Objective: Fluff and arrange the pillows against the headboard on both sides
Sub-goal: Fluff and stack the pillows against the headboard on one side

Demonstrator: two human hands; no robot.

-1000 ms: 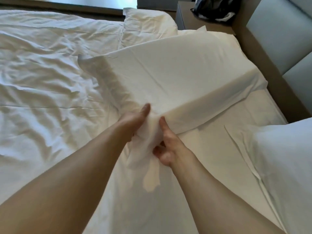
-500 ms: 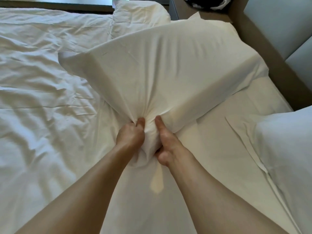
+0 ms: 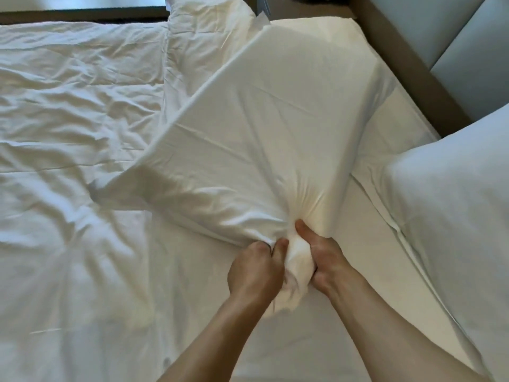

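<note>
Head view, nearest first: both forearms reach in over the bed (image 3: 316,340). Left hand (image 3: 254,271) is clenched, fingers (image 3: 279,248) curled tight into a bunched wad of white pillowcase; right hand (image 3: 326,257) grips the same wad from the other side, thumb pressed up against the cloth. Beyond them the held pillow (image 3: 275,119) fans out wide, lifted off the sheet, crumpled duvet (image 3: 68,133) to its left. Second pillow (image 3: 454,202) lies at right, near the padded headboard (image 3: 468,31).
</note>
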